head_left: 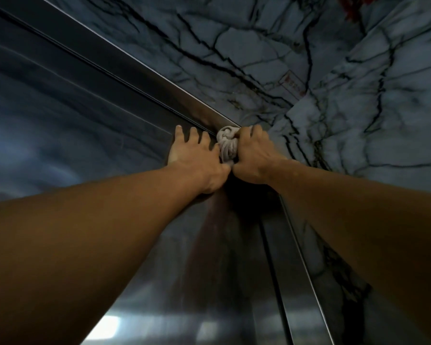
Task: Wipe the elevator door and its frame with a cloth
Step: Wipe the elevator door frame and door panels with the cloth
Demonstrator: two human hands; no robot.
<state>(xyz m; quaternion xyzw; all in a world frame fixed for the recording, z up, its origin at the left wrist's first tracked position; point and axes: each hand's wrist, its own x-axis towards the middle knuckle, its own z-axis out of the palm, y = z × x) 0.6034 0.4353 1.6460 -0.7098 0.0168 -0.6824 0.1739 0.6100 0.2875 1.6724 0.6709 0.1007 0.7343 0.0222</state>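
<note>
While both arms reach up: the hands meet at the upper right corner of the door frame.
Cloth: the bunched pale cloth sits between the two hands, pressed into the corner where the top bar meets the right post.
Right hand: the right hand is closed around the cloth and is the nearer one to the post.
Left hand: the left hand lies flat on the door, fingers spread, thumb touching the cloth; it holds nothing.
Direction: the top bar runs away to the upper left, the post runs down to the lower right.
Next move, I think: slide the cloth along one of these two lines.
Wall: the marble wall borders the frame.
</note>
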